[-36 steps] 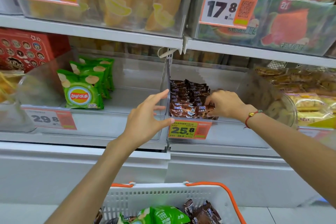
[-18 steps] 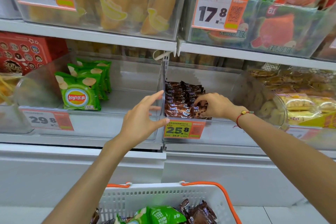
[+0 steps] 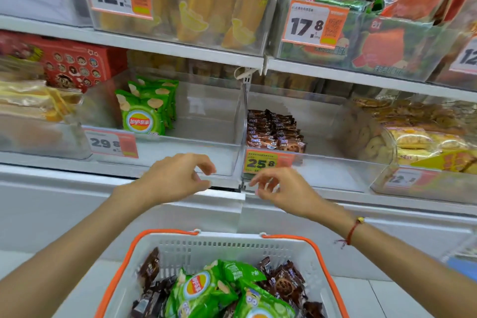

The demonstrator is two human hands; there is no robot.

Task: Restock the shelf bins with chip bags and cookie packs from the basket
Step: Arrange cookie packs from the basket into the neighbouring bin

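Note:
A white basket [image 3: 232,245] with orange handles sits below me, holding green chip bags [image 3: 204,289] and brown cookie packs [image 3: 282,283]. On the middle shelf, a clear bin [image 3: 206,152] holds a few green chip bags [image 3: 144,111] at its left side. The clear bin [image 3: 335,162] to its right holds a stack of brown cookie packs [image 3: 273,131]. My left hand [image 3: 175,178] and my right hand [image 3: 284,188] hover in front of the shelf edge, between bins and basket, fingers loosely curled and holding nothing.
The top shelf carries bins of yellow snack packs [image 3: 206,8] and red-and-green packs [image 3: 387,20]. A red box [image 3: 72,64] stands at the left, and bins of yellow wrapped cakes [image 3: 426,137] lie at the right. Price tags [image 3: 260,161] hang on the bin fronts.
Both hands have drawn back out of the bins and down to the shelf edge. My right hand has let go of the cookie packs. The view tilted down toward the basket.

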